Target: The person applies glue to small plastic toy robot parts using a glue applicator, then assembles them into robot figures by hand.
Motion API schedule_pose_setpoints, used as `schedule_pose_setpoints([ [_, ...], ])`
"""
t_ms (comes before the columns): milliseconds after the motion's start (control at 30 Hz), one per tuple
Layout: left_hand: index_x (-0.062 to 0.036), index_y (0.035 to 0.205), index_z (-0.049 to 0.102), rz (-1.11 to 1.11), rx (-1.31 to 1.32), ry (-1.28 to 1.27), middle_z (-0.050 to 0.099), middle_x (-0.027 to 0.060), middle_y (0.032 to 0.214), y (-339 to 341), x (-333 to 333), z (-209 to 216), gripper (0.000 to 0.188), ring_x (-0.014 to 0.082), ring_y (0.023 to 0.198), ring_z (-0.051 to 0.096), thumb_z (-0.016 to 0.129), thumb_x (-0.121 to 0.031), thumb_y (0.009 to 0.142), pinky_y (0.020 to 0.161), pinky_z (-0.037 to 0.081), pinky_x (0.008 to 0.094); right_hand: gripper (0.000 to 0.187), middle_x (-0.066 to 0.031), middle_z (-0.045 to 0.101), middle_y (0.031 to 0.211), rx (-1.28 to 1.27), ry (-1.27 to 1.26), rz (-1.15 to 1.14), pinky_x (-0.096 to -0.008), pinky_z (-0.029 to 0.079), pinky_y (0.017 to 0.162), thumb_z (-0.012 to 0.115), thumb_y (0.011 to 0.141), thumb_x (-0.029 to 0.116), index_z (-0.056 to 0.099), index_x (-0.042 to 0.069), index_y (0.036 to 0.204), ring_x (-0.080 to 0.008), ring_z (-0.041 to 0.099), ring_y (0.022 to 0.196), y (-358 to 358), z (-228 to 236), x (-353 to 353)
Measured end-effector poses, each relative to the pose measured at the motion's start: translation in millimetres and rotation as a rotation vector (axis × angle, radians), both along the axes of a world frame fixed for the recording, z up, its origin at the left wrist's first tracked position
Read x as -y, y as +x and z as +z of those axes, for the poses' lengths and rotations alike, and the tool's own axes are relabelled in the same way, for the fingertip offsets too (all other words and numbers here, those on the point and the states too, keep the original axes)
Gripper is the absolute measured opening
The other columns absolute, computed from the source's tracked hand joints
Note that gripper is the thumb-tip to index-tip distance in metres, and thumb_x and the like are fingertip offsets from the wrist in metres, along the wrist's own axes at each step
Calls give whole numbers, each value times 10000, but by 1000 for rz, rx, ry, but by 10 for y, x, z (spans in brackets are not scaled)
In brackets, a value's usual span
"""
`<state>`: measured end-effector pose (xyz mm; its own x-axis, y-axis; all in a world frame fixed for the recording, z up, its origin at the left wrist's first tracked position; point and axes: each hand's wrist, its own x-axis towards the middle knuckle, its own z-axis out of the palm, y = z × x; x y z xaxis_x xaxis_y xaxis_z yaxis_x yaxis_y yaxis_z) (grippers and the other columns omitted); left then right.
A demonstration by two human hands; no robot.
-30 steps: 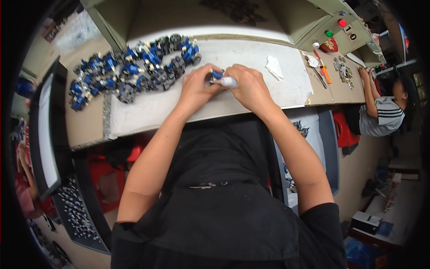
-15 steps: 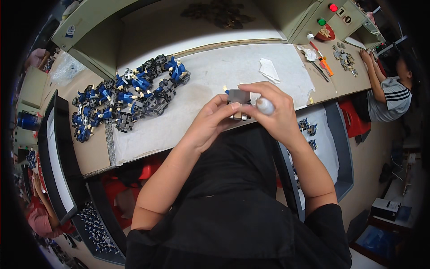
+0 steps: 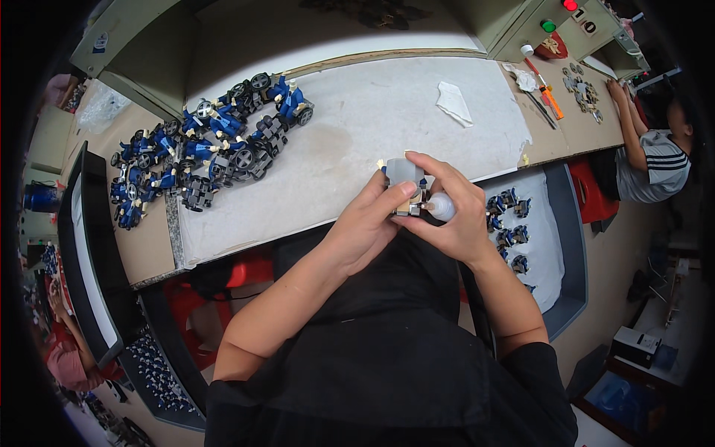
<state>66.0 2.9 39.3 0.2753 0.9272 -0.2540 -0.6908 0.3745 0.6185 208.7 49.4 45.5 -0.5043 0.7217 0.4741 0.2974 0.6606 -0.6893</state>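
Note:
Over the table's front edge, close to my body, my left hand (image 3: 365,231) is closed round a small toy figure (image 3: 404,173) with a grey, block-like part and bits of blue and pale yellow. Its lower parts are partly hidden by my fingers. In my right hand (image 3: 465,220) is a small white squeeze bottle (image 3: 441,207), its narrow tip turned toward the toy. My right index finger reaches over to the toy's top. To the left lies a heap of toy figures (image 3: 223,123) in blue, with grey and black wheeled seats.
At right, a grey tray (image 3: 572,298) holds several finished-looking toys on white lining. A crumpled tissue (image 3: 452,104), an orange-handled tool (image 3: 549,100) and metal parts (image 3: 585,95) lie on the table. A person (image 3: 655,164) sits at far right. Left stand a black tray (image 3: 95,261) and a bin of small blue-white pieces (image 3: 160,376).
Both hands have come slightly nearer my body with the toy. The bottle's tip now points at the toy's side, and the view has shifted a little.

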Motion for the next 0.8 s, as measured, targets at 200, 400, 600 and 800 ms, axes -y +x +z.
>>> schedule_pose_setpoints([
  [200, -20, 1258, 321, 3, -49, -18, 434, 81, 1142, -8, 31, -21, 446, 145, 1086, 434, 501, -236, 912, 934, 368, 321, 634, -138, 627, 961, -9, 4, -20, -314, 507, 686, 780, 570, 89, 537, 40, 1153, -272, 636, 821, -33, -14, 75],
  [400, -67, 1367, 234, -61, -143, 292, 391, 114, 1249, -165, 126, -115, 637, 185, 1166, 406, 601, -119, 849, 948, 375, 349, 715, -96, 614, 921, -175, -343, -112, -255, 469, 631, 795, 580, 74, 477, 43, 1221, -142, 584, 681, 8, -159, 209],
  [600, -88, 1385, 272, -33, -506, 569, 376, 99, 1323, -242, 213, -308, 725, 200, 1179, 412, 657, -31, 774, 963, 368, 351, 721, -57, 565, 972, -107, -388, -59, -251, 413, 589, 778, 611, 80, 452, 66, 1254, -124, 452, 603, 59, -73, 342],
  [800, -69, 1339, 365, -107, -834, 692, 468, 112, 1270, -340, 256, -250, 717, 218, 1144, 477, 704, -71, 707, 961, 378, 317, 567, -13, 585, 984, -148, -896, 149, -219, 413, 650, 771, 664, 103, 501, 64, 1161, -73, 522, 785, 295, 158, 153],
])
